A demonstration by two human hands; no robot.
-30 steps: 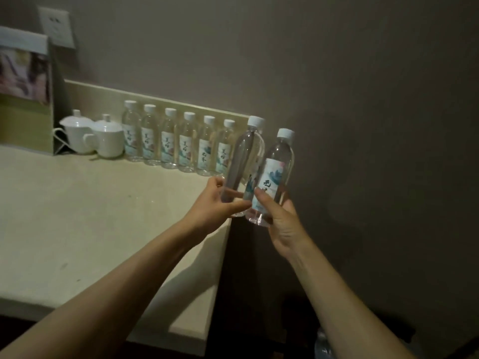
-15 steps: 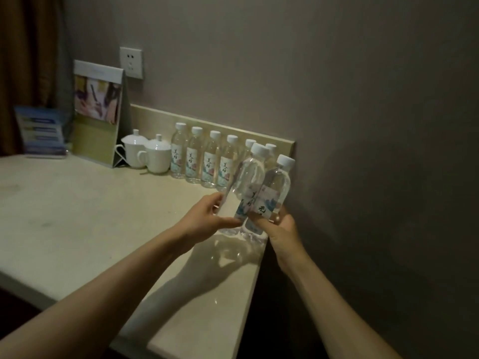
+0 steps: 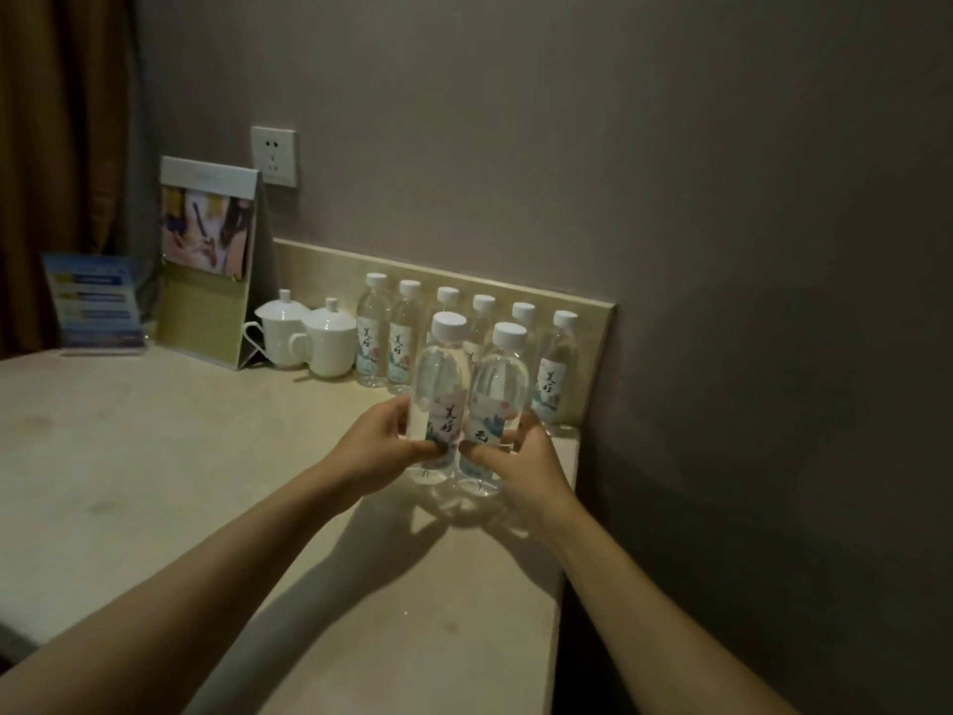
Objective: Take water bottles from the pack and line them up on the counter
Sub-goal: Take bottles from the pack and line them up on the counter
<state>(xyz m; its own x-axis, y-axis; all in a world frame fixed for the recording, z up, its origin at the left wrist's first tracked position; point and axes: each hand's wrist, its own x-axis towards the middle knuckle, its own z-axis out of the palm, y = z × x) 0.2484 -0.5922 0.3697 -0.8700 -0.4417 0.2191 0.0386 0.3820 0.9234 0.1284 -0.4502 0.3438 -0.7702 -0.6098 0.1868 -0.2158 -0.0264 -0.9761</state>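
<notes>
My left hand (image 3: 379, 446) grips a clear water bottle (image 3: 438, 384) with a white cap and a printed label. My right hand (image 3: 521, 464) grips a second, matching bottle (image 3: 497, 399) right beside it. Both bottles stand upright, their bases on or just above the beige counter (image 3: 154, 482), near its right end. Behind them a row of several identical bottles (image 3: 374, 332) lines the low backsplash (image 3: 593, 312). The pack is out of sight.
Two white lidded cups (image 3: 314, 335) stand left of the bottle row. A folded tent card (image 3: 209, 260) and a blue leaflet stand (image 3: 93, 301) sit further left. A wall socket (image 3: 274, 156) is above. The counter's right edge (image 3: 564, 585) drops off beside the wall.
Both hands have brought the two bottles from a tilted hold in the air down to upright at the counter, in front of the row. The camera view has swung right and down.
</notes>
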